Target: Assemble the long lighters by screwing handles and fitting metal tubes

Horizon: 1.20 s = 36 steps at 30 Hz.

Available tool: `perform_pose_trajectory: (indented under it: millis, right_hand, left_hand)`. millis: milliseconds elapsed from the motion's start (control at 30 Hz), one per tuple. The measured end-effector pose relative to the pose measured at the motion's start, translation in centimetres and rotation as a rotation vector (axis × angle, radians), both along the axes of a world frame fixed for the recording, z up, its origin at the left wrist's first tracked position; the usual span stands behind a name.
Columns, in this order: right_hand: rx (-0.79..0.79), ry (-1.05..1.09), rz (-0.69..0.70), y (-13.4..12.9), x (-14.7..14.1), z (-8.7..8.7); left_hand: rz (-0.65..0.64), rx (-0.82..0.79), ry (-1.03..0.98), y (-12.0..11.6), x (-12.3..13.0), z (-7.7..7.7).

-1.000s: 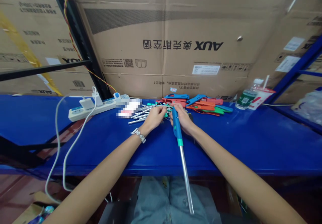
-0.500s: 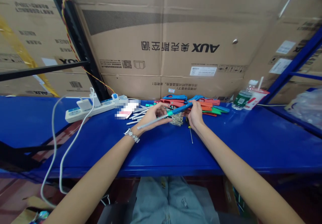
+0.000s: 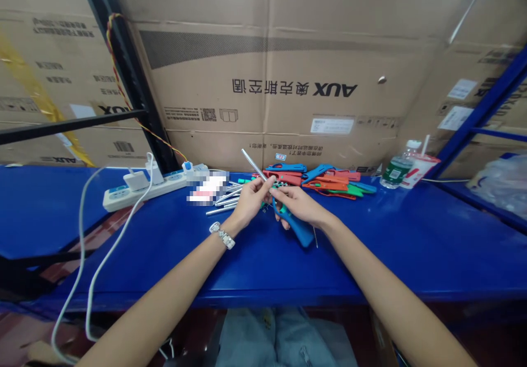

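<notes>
A blue handle (image 3: 302,232) with a silver metal tube (image 3: 252,162) is held over the blue table. My left hand (image 3: 250,201) pinches the tube near the point where it meets the handle. My right hand (image 3: 300,205) is wrapped round the handle, its thumb and index finger touching the same joint. The handle points down toward me, and the tube points up and away to the left. Behind and left of my hands lie several loose metal tubes (image 3: 222,211). Red, orange, blue and green handles (image 3: 329,180) are piled behind my right hand.
A white power strip (image 3: 164,183) with cables sits at the left on the blue table (image 3: 391,246). A water bottle (image 3: 397,166) and a cup (image 3: 420,169) stand at the back right. A thin rod (image 3: 316,238) lies by my right hand. Large cartons (image 3: 288,54) stand behind.
The blue handle and its tube have been turned: the handle now points down toward me and the tube away. My hands have come closer together, and my left fingers have closed on the tube.
</notes>
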State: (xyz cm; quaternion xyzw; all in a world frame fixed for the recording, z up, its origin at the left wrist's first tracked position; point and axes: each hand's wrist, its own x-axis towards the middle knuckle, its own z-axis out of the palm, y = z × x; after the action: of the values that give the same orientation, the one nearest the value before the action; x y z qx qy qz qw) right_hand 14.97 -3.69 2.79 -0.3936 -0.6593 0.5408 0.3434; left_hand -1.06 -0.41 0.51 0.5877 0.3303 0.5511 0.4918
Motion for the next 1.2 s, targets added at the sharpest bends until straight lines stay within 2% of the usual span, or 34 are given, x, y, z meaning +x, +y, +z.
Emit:
perform_pose_trajectory:
  millis: [100,200,433,533,667,800,967,1133,1200]
  right_hand:
    - [-0.072,0.126,0.041,0.3,-0.5,-0.4]
    - [-0.169,0.202,0.067,0.5,-0.5,-0.6]
    - [-0.296,0.165,-0.009,0.9,-0.9,0.0]
    - [-0.283,0.153,-0.033,1.1,-1.0,0.2]
    - [-0.276,0.225,0.014,1.0,-0.9,0.5]
    - [-0.264,0.254,0.000,0.7,-1.1,0.3]
    - [-0.264,0.226,-0.022,0.5,-1.3,0.1]
    - [-0.286,0.270,-0.100,0.6,-1.0,0.5]
    - [-0.305,0.286,-0.094,0.6,-0.9,0.4]
  left_hand:
    - [0.025,-0.026,-0.134,0.4,-0.1,0.0]
    - [0.035,-0.012,-0.139,0.8,-0.6,0.0]
    - [0.008,-0.111,-0.187,0.8,-0.9,0.1]
    - [0.016,-0.109,-0.208,0.7,-0.6,0.3]
    - [-0.037,-0.092,-0.188,0.7,-0.2,0.4]
    - [-0.079,-0.102,-0.217,0.6,0.1,0.5]
    - [-0.036,-0.114,-0.241,0.1,0.4,0.7]
    - [-0.190,-0.195,-0.224,-0.5,0.4,0.3]
    - [-0.198,-0.234,-0.297,-0.5,0.4,0.1]
